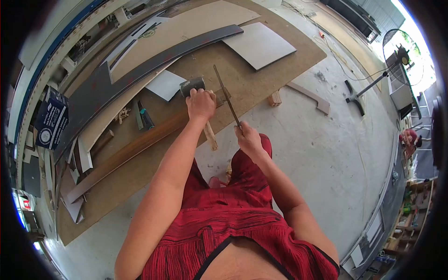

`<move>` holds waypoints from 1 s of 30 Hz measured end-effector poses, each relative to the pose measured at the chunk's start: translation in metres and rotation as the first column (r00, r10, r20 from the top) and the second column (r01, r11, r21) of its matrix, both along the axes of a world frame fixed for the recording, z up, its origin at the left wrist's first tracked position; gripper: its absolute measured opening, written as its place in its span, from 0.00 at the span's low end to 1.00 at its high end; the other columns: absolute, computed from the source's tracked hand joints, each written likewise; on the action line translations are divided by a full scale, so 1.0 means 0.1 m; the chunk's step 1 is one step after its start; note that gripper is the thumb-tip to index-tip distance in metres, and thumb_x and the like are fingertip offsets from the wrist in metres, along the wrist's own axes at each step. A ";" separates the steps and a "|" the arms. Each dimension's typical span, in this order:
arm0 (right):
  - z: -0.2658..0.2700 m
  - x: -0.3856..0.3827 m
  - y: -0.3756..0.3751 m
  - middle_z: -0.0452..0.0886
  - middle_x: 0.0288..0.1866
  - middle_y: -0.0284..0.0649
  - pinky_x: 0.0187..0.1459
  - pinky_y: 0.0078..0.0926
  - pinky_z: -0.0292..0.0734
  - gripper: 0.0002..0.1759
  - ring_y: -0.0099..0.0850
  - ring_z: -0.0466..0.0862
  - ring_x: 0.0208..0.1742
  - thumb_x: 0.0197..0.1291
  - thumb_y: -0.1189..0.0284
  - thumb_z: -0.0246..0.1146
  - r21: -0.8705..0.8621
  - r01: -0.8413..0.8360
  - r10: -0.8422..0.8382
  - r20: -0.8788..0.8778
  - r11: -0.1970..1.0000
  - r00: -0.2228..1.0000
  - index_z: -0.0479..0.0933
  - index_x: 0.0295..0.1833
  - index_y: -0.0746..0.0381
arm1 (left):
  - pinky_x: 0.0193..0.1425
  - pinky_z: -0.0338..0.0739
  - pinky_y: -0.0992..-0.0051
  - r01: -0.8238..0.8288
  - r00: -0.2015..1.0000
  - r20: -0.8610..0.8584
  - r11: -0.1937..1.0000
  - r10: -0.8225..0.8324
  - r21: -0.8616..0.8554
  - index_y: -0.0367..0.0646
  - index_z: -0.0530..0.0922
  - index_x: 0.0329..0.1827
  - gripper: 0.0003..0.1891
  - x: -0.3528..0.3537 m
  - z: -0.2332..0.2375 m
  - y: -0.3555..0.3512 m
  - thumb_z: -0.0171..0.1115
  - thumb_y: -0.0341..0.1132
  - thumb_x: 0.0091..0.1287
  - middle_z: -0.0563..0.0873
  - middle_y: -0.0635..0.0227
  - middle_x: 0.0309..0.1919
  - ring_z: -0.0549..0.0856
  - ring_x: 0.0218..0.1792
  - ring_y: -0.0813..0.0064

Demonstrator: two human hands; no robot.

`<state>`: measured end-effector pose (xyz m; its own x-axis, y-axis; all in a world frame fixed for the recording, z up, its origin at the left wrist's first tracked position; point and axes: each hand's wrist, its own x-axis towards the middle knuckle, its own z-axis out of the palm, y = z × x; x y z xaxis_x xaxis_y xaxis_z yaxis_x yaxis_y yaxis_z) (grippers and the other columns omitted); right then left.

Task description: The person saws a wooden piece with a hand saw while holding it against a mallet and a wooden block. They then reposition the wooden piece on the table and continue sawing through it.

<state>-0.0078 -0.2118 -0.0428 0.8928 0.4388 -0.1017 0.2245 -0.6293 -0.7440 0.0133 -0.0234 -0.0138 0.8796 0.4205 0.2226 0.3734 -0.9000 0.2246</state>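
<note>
Here the left hand (201, 103) is closed tight around a mallet (192, 85), gripping the pale wooden handle just under the dark, barrel-shaped head. The handle runs back toward the person's knees and its free end sticks out below the wrist. The right hand (247, 139) is clenched on the lower end of a thin metal tool (227, 95), a long, narrow, dark blade that slants up and to the left. It passes just right of the mallet head. Its far tip lies over the brown board (261, 79), though whether it touches there cannot be told. The two hands are apart, the left higher and further out than the right.

Both hands work right at the board's near edge, which runs diagonally from lower left to upper right. On the board, left of the mallet, lie a small pale sheet (164, 84), a long dark curved strip (154, 60) and a wooden plank (130, 149). A grey panel (259, 44) sits further up, well apart from the hands. To the right of the edge the concrete floor (326, 154) spreads wide, with only a small wood block (275, 98) and a grey strip (310, 95) lying near the board. A fan on a stand (396, 56) is beyond them
</note>
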 end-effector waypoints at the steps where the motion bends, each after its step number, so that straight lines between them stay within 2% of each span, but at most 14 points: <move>1: -0.01 0.01 0.01 0.77 0.29 0.56 0.35 0.51 0.67 0.14 0.58 0.75 0.36 0.63 0.61 0.51 0.002 -0.010 0.010 0.016 1.000 1.000 0.66 0.40 0.62 | 0.50 0.71 0.58 0.001 1.000 0.000 1.000 -0.001 0.010 0.38 0.81 0.31 0.20 0.00 -0.01 0.01 0.43 0.43 0.66 0.82 0.61 0.39 0.75 0.47 0.60; 5: -0.07 0.03 0.04 0.77 0.30 0.55 0.35 0.52 0.67 0.13 0.57 0.76 0.36 0.62 0.62 0.50 -0.009 -0.036 0.037 0.102 0.999 0.994 0.66 0.40 0.62 | 0.51 0.71 0.58 0.008 1.000 0.004 0.999 -0.008 0.033 0.38 0.82 0.32 0.21 0.01 -0.03 0.00 0.44 0.43 0.67 0.82 0.61 0.39 0.76 0.47 0.60; 12: -0.08 0.05 0.05 0.77 0.31 0.55 0.37 0.52 0.68 0.13 0.56 0.77 0.37 0.62 0.62 0.51 -0.049 -0.037 0.040 0.063 0.998 0.997 0.66 0.40 0.62 | 0.49 0.72 0.58 0.015 1.000 0.005 0.998 -0.015 0.065 0.38 0.82 0.31 0.20 0.01 -0.02 0.00 0.46 0.43 0.67 0.83 0.60 0.37 0.77 0.46 0.61; 15: -0.07 0.04 0.03 0.77 0.30 0.56 0.36 0.52 0.68 0.13 0.56 0.77 0.37 0.62 0.62 0.51 -0.046 -0.044 0.048 0.084 0.998 0.995 0.66 0.39 0.62 | 0.49 0.71 0.60 -0.007 1.000 0.020 0.998 0.005 0.059 0.39 0.83 0.29 0.19 0.02 -0.02 -0.02 0.45 0.41 0.66 0.83 0.63 0.37 0.76 0.45 0.64; 21: -0.07 0.05 0.04 0.77 0.29 0.56 0.36 0.52 0.68 0.13 0.56 0.77 0.36 0.62 0.62 0.51 -0.064 -0.048 0.055 0.099 0.997 0.994 0.66 0.38 0.63 | 0.48 0.71 0.60 -0.011 1.000 0.011 0.996 0.010 0.089 0.40 0.83 0.29 0.19 0.03 -0.04 -0.01 0.45 0.41 0.65 0.83 0.64 0.36 0.76 0.45 0.64; 30: -0.05 0.05 0.03 0.77 0.30 0.56 0.36 0.51 0.69 0.12 0.55 0.77 0.37 0.62 0.63 0.50 -0.095 -0.067 0.076 0.090 0.993 0.993 0.67 0.40 0.62 | 0.49 0.73 0.59 0.016 1.000 -0.002 0.996 -0.016 0.086 0.38 0.82 0.30 0.18 0.02 -0.02 0.00 0.45 0.40 0.63 0.83 0.61 0.36 0.77 0.45 0.62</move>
